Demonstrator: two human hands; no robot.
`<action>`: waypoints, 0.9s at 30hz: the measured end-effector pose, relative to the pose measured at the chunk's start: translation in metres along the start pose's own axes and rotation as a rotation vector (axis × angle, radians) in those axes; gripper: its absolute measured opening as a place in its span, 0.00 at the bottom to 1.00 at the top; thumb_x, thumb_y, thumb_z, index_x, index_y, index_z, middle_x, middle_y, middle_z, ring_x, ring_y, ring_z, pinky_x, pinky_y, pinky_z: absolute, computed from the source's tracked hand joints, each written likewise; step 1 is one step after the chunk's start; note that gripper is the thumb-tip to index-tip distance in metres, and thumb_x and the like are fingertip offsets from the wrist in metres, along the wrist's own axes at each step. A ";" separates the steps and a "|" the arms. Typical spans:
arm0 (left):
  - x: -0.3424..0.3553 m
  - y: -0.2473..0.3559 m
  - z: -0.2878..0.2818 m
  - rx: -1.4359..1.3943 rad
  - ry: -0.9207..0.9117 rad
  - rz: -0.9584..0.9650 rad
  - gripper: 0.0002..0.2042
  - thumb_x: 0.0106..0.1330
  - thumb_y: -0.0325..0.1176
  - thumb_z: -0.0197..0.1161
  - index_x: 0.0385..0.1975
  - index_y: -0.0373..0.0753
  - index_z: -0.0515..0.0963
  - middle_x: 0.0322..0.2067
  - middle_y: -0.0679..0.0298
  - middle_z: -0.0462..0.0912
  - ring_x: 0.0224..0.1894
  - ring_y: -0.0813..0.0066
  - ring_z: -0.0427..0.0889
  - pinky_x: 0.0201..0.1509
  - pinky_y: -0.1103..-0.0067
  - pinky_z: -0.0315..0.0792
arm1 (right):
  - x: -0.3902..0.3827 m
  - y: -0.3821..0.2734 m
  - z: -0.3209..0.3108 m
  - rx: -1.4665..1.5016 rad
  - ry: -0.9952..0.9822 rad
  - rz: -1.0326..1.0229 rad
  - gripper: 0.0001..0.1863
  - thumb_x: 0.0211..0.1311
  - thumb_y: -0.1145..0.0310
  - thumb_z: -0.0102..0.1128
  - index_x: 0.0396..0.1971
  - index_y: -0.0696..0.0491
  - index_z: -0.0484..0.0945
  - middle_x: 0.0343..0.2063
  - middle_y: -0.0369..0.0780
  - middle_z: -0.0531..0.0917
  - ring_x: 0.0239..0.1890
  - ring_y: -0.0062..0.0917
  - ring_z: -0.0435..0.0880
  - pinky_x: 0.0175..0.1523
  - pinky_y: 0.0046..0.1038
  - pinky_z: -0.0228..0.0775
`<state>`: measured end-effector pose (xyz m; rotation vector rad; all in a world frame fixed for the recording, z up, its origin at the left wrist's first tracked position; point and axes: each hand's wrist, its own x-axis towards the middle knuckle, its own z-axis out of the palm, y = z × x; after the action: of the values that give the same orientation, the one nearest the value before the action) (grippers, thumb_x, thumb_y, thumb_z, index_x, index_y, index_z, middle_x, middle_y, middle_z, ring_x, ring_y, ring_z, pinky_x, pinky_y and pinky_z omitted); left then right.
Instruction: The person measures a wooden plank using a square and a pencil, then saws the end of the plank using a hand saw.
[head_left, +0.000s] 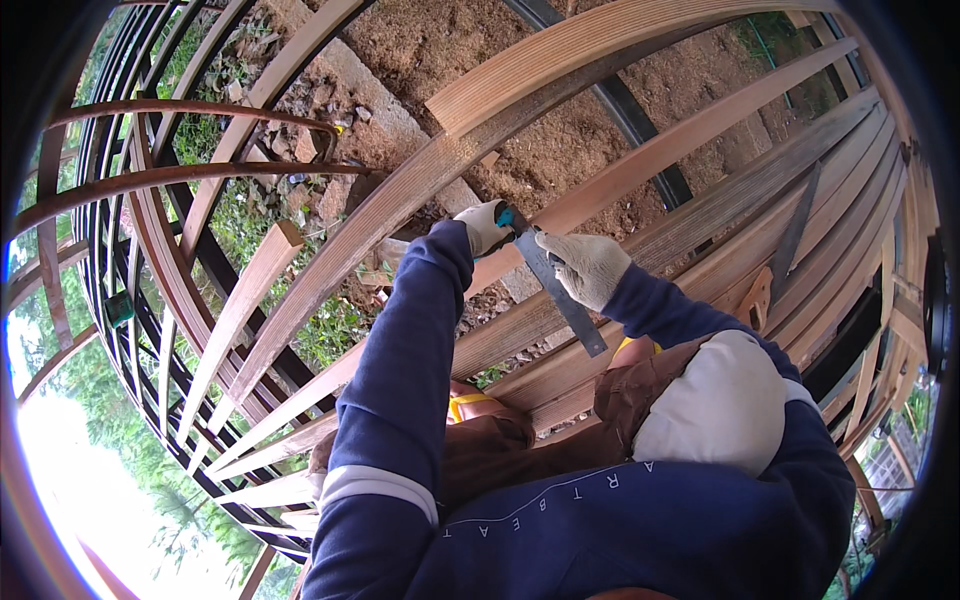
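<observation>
Both my hands wear pale work gloves and meet at a flat grey metal blade (572, 305) with a straight edge. At its upper end is a teal part (507, 217), and my left hand (484, 228) is closed around that end. My right hand (588, 268) is closed on the blade's upper portion, fingertips pressed near something dark. Whether this tool is a square or a saw I cannot tell. Below it run long wooden slats (520, 335). Beyond my hands, a sawn plank (480, 105) lies lengthwise over a darker weathered board (400, 185).
Several wooden slats (850, 150) fan out to the right. Dark metal bars (640, 125) cross beneath the boards. On the left, brown curved rods (190, 177) and a slat with a cut end (270, 250) stick out. Sawdust-covered soil (430, 50), rubble and grass lie below.
</observation>
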<state>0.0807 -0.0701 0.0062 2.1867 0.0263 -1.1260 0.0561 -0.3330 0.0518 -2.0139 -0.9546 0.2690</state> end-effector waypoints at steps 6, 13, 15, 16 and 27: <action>-0.001 0.001 0.000 0.050 0.024 0.031 0.14 0.66 0.39 0.64 0.48 0.41 0.80 0.38 0.54 0.88 0.38 0.57 0.88 0.43 0.64 0.80 | 0.007 -0.008 -0.005 -0.093 -0.120 0.035 0.17 0.61 0.73 0.62 0.50 0.54 0.79 0.30 0.46 0.84 0.32 0.44 0.86 0.37 0.42 0.80; -0.004 0.005 -0.004 0.008 -0.010 0.018 0.13 0.66 0.39 0.63 0.46 0.40 0.79 0.35 0.55 0.87 0.35 0.60 0.88 0.40 0.65 0.80 | 0.009 -0.016 -0.017 -0.157 -0.330 0.057 0.10 0.62 0.71 0.60 0.43 0.53 0.78 0.26 0.44 0.84 0.29 0.42 0.86 0.34 0.42 0.79; -0.005 0.006 -0.004 0.021 0.005 0.033 0.13 0.67 0.39 0.63 0.46 0.40 0.79 0.34 0.55 0.87 0.35 0.61 0.87 0.39 0.65 0.80 | 0.011 -0.015 -0.017 -0.145 -0.259 0.056 0.10 0.62 0.70 0.60 0.43 0.53 0.78 0.26 0.44 0.84 0.29 0.41 0.86 0.34 0.41 0.79; -0.005 0.006 -0.004 0.011 0.001 0.023 0.13 0.67 0.39 0.63 0.46 0.40 0.79 0.35 0.55 0.87 0.35 0.61 0.87 0.39 0.65 0.80 | 0.012 -0.015 -0.016 -0.139 -0.223 0.054 0.10 0.62 0.69 0.59 0.42 0.53 0.78 0.26 0.44 0.84 0.29 0.40 0.86 0.35 0.41 0.79; -0.002 0.002 -0.003 0.015 -0.004 0.047 0.14 0.66 0.39 0.64 0.47 0.41 0.80 0.38 0.55 0.87 0.39 0.58 0.88 0.42 0.64 0.80 | 0.006 -0.014 -0.013 -0.193 -0.328 0.039 0.08 0.63 0.70 0.58 0.41 0.53 0.77 0.22 0.44 0.83 0.25 0.41 0.86 0.29 0.42 0.77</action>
<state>0.0824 -0.0697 0.0096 2.1870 -0.0350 -1.1073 0.0595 -0.3316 0.0715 -2.2083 -1.1822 0.5610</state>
